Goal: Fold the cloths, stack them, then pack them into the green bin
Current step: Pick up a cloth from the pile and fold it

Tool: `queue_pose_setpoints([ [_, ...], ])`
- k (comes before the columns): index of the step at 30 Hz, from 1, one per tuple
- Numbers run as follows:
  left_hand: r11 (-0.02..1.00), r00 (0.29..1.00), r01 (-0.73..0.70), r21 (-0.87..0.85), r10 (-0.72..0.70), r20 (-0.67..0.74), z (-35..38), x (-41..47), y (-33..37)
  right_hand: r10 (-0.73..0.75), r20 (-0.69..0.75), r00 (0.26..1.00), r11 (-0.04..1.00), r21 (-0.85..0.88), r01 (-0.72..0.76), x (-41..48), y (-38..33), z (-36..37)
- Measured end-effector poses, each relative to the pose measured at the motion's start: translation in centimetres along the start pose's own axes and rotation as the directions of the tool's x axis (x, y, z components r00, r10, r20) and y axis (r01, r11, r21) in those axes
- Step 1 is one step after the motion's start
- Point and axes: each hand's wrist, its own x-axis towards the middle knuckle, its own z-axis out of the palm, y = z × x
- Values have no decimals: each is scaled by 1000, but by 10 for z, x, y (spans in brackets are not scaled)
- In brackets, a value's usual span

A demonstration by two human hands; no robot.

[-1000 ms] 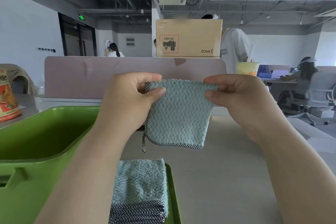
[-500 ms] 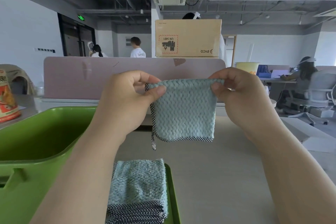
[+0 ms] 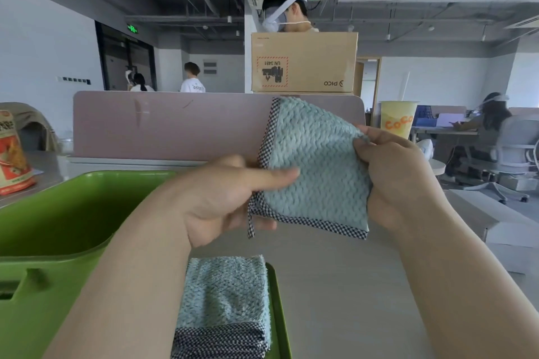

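A folded light blue cloth [image 3: 318, 172] with checked black-and-white trim is held in the air above the desk. My left hand [image 3: 224, 198] grips its lower left edge, thumb on the front. My right hand [image 3: 399, 181] pinches its right side. The cloth is tilted, with one trimmed corner pointing up. Below it, a stack of folded blue cloths [image 3: 224, 303] lies on a flat green lid [image 3: 278, 315]. The green bin [image 3: 52, 230] stands open at the left, and what I see of its inside holds nothing.
A pink desk divider [image 3: 166, 125] runs behind the bin. A cardboard box [image 3: 304, 63] sits above it, with a person in a headset behind. A snack bag [image 3: 13, 154] stands far left, a yellow cup [image 3: 398, 118] at right. Pale desk surface [image 3: 344, 285] spreads to the right.
The cloth has been lowered and turned from hanging square to tilted. My left hand dropped to its lower edge and my right hand moved to its right side.
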Motion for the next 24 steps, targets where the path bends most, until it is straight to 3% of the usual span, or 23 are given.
queue_pose_setpoints([
  [3, 999, 995, 5, 39, -1, -99, -3, 3, -5, -25, -25, 999, 998, -66, 24, 7, -1, -8],
  [6, 991, 953, -105, 81, 123, -276, -7, 10, -6, -21, -30, 999, 954, -298, 11, 15, -4, -14],
  [9, 968, 899, -230, 103, 252, -359, -7, 12, -4, 126, 126, 984, 916, -395, -66, 12, -7, -16],
  [11, 953, 872, -287, 96, 301, -385, -5, 12, -2, 115, 278, 954, 913, -408, 8, 9, -6, -17],
  [14, 942, 870, -334, -20, 300, -392, 0, 6, 4, 21, 421, 907, 904, -395, 162, 0, -1, -15],
  [17, 931, 902, -328, -160, 259, -346, 10, 2, 14, -91, 423, 901, 901, -351, 256, -6, 1, -3],
  [24, 954, 931, -283, -100, 249, -268, 7, 2, 8, -174, 371, 912, 884, -349, 311, -14, 7, 11],
])
